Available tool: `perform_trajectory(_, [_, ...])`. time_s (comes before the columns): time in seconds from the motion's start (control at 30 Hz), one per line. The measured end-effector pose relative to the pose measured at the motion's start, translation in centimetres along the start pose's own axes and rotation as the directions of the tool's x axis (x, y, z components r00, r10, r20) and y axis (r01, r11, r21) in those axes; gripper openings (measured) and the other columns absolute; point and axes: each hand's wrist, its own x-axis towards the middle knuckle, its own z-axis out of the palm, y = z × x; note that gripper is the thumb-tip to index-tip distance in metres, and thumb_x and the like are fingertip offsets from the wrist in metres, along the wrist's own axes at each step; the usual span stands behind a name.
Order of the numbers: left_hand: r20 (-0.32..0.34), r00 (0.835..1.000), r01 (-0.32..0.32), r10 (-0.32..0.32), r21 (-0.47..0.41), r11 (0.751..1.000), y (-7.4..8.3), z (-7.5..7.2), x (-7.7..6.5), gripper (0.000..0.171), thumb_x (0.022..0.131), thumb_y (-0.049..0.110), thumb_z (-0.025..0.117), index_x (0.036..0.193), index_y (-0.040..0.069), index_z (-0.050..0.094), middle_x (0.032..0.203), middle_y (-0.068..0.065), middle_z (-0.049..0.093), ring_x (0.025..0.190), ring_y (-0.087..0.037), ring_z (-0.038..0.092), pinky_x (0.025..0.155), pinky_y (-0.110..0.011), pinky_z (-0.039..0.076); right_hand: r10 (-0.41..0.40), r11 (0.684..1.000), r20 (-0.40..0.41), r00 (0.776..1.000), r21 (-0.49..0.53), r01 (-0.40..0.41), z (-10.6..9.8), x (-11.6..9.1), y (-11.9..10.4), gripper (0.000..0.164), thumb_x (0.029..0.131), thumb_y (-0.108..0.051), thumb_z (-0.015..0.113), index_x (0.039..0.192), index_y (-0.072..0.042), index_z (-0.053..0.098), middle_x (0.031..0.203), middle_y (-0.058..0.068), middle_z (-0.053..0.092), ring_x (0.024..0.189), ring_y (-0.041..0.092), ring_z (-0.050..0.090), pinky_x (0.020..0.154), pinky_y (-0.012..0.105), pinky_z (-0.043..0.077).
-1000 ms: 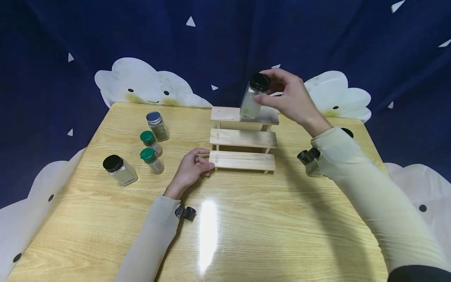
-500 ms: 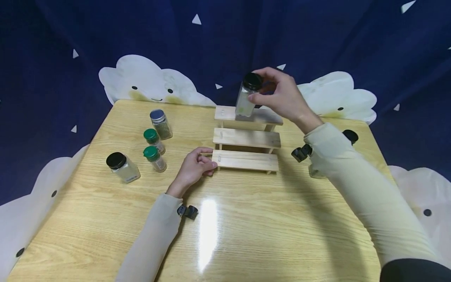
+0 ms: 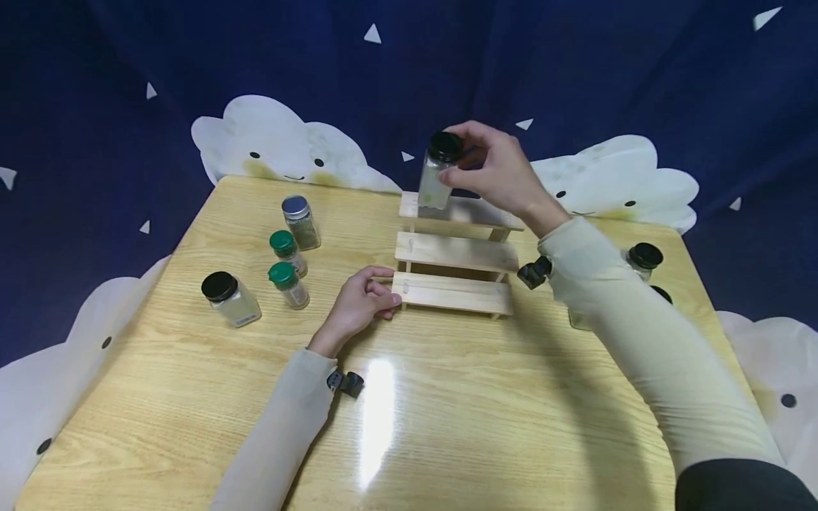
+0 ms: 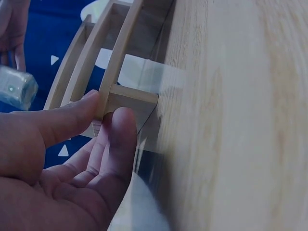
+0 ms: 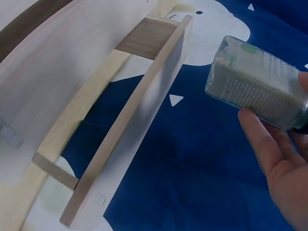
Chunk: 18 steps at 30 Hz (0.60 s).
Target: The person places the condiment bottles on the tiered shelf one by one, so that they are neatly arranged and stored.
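Note:
A three-step wooden shelf [image 3: 456, 253] stands near the back of the table. My left hand [image 3: 359, 304] pinches the left end of its lowest step; in the left wrist view the thumb and a finger [image 4: 121, 139] close on the board's edge. My right hand [image 3: 498, 170] grips a clear spice jar [image 3: 432, 186] with a black lid, held upright or slightly tilted above the left part of the top step. In the right wrist view the jar [image 5: 255, 79], with pale contents and printed text, is apart from the step below it.
Left of the shelf stand a blue-lidded jar [image 3: 302, 223], two green-lidded shakers [image 3: 289, 284] and a black-lidded jar [image 3: 233, 301]. Other black-lidded jars [image 3: 644, 257] stand at the right, partly hidden by my right sleeve. A dark blue curtain [image 3: 307, 50] hangs behind the table.
My right hand has carried the jar leftward over the top step, towards its left end. The left hand keeps its pinch on the lowest step. The head view has shifted slightly.

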Motion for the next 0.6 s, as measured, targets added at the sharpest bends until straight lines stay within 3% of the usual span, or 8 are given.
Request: perform_trajectory(0.6, [0.003,1.000,-0.007,0.007,-0.004,1.000,0.0,0.0,0.1,0.047,0.100,-0.008,0.073,0.145,-0.008,0.056,0.093,-0.013,0.073,0.073,-0.021,0.071,0.070,-0.028,0.065,-0.003,1.000,0.027,1.000,-0.023,0.004,1.5,1.1,1.2,0.048,0.091,-0.005,0.084,0.137,-0.004,0.070,0.121,0.009,0.074,0.097,0.023,0.069,0.087,0.029,0.054])
